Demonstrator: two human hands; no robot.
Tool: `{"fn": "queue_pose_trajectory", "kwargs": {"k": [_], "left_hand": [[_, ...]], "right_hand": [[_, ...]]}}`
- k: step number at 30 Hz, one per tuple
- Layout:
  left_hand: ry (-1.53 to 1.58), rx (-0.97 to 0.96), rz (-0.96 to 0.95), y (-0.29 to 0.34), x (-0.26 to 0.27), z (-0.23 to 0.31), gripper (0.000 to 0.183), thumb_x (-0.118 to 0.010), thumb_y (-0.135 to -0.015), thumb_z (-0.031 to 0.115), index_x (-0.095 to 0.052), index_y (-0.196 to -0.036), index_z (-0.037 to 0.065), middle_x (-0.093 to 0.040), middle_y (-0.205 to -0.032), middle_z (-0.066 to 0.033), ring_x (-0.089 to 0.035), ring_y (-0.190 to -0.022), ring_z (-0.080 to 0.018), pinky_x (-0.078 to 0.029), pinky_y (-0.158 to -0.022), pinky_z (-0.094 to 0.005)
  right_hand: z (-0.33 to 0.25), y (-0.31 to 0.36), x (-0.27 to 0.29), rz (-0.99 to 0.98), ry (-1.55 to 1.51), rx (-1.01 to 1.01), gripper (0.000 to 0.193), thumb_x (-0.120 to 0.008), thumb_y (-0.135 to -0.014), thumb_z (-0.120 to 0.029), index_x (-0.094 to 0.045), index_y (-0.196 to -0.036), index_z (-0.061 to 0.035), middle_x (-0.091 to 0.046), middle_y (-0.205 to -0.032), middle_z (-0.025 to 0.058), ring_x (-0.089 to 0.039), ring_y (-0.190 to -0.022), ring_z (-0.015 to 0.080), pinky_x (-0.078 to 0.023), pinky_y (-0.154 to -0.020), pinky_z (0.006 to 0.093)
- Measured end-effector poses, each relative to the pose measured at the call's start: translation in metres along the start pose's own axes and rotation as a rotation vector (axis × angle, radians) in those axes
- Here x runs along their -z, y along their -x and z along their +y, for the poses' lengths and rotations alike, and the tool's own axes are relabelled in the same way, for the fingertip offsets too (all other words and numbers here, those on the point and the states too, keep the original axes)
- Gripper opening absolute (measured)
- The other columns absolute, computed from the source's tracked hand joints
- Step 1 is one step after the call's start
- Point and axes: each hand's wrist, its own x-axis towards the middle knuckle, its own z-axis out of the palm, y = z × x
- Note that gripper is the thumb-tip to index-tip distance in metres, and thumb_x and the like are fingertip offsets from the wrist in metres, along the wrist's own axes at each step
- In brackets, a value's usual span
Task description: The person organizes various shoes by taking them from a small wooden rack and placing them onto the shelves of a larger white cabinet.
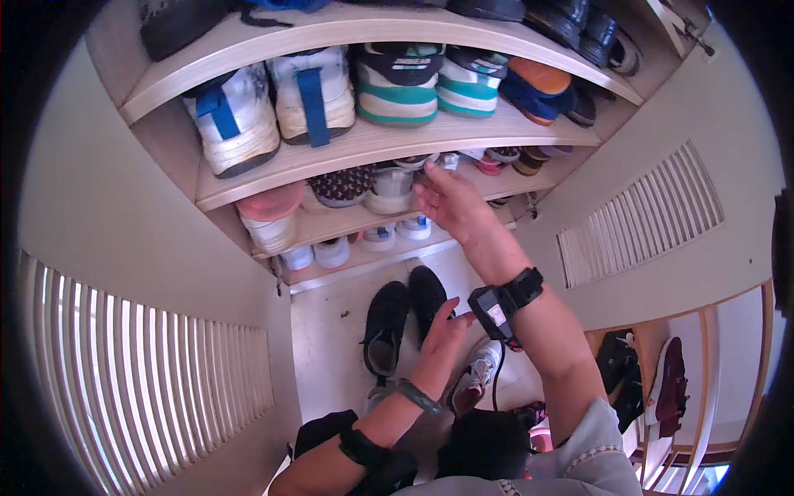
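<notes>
My right hand (453, 202) reaches up to the lower middle shelf of a shoe cabinet. Its fingers are apart, and the tips are beside a grey-white shoe (389, 192) and a shoe lying above it (416, 162); whether they touch either one cannot be made out. A dark patterned shoe (343, 185) sits just left of these. Lower down, my left hand (447, 335) is raised over the floor with its fingers stretched, holding nothing visible. Part of it is behind my right wrist's black strapped device (504, 306). Two black shoes (387, 326) stand on the floor beside the left hand.
White sneakers (314, 99) and green-striped sneakers (399, 87) fill the shelf above. Louvred cabinet doors stand open at left (157, 355) and right (641, 219). A white laced sneaker (481, 372) is on the floor, and a maroon shoe (668, 384) rests in a rack at right.
</notes>
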Motion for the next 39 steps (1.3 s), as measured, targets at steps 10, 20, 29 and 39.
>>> {"fn": "queue_pose_trajectory", "kwargs": {"k": [10,20,29,39], "left_hand": [[0.121,0.035,0.072,-0.027,0.043,-0.037,0.058,-0.041,-0.093,0.044,-0.031,-0.136,0.006,-0.057,-0.118,-0.0115,-0.052,-0.105,-0.0192,-0.038,-0.089,-0.0328],[-0.036,0.417,0.424,-0.073,0.055,-0.096,0.063,-0.044,-0.09,0.052,-0.028,-0.139,0.014,-0.054,-0.124,-0.0115,-0.049,-0.112,-0.0245,-0.035,-0.093,-0.0426],[-0.732,0.113,0.531,-0.078,0.101,-0.151,0.048,-0.042,-0.092,0.043,-0.048,-0.12,0.004,-0.053,-0.114,-0.0069,-0.047,-0.102,-0.0195,-0.035,-0.09,-0.0342],[-1.325,0.6,0.264,-0.047,0.07,-0.216,0.063,-0.048,-0.085,0.052,-0.051,-0.121,0.001,-0.057,-0.117,-0.0222,-0.053,-0.111,-0.0365,-0.042,-0.09,-0.0414]], "right_hand": [[0.0,0.176,-0.017,-0.523,0.521,0.006,0.018,-0.054,-0.093,-0.026,-0.054,-0.099,-0.0084,-0.054,-0.089,-0.0001,-0.052,-0.087,0.008,-0.045,-0.077,0.0244],[0.096,0.261,-0.033,-0.637,0.572,0.259,0.025,-0.057,-0.088,-0.015,-0.05,-0.108,-0.002,-0.058,-0.091,0.011,-0.059,-0.082,0.0216,-0.047,-0.073,0.0312],[0.109,0.242,0.01,-0.45,0.429,0.277,0.024,-0.057,-0.088,-0.014,-0.05,-0.107,-0.0014,-0.058,-0.093,0.0114,-0.058,-0.087,0.0215,-0.047,-0.075,0.0314],[0.105,0.246,0.024,-0.413,0.494,0.27,0.025,-0.057,-0.084,-0.017,-0.05,-0.104,-0.0029,-0.057,-0.099,0.0147,-0.057,-0.094,0.0321,-0.046,-0.079,0.0411]]}}
